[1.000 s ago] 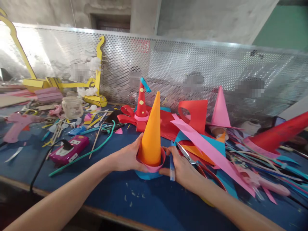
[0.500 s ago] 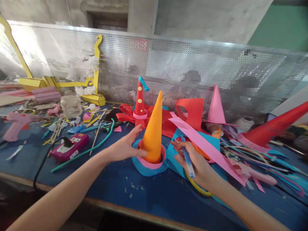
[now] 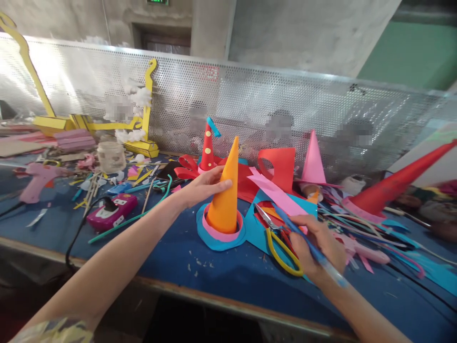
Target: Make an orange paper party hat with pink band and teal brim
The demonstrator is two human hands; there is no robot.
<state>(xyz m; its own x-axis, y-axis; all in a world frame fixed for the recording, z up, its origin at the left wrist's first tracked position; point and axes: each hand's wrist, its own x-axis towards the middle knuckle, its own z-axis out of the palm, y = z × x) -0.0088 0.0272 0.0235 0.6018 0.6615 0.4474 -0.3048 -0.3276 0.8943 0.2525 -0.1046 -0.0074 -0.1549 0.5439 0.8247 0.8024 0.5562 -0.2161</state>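
Note:
An orange cone (image 3: 225,205) stands upright inside a pink ring (image 3: 222,234) on a blue brim (image 3: 216,245). My left hand (image 3: 210,183) is closed round the cone's left side, thumb across the front and fingertips partly hidden behind it. In my right hand (image 3: 317,245) is a blue pen (image 3: 298,226), its tip pointing up and left. Under that hand lie scissors (image 3: 271,224) with yellow handles, over a blue sheet (image 3: 255,224). A pink strip (image 3: 274,190) crosses the sheet's upper part.
Behind the cone stands a dotted red cone (image 3: 207,150). A pink cone (image 3: 314,164) and a long red cone (image 3: 392,186) are to the right. Glue guns (image 3: 35,181), a purple power socket (image 3: 113,212) and a glass jar (image 3: 110,155) sit among scraps. A perforated metal panel (image 3: 246,105) borders the back.
My left hand has moved up from the cone's base to its middle and closed on it. The right hand, with the pen, has shifted right, uncovering the scissors.

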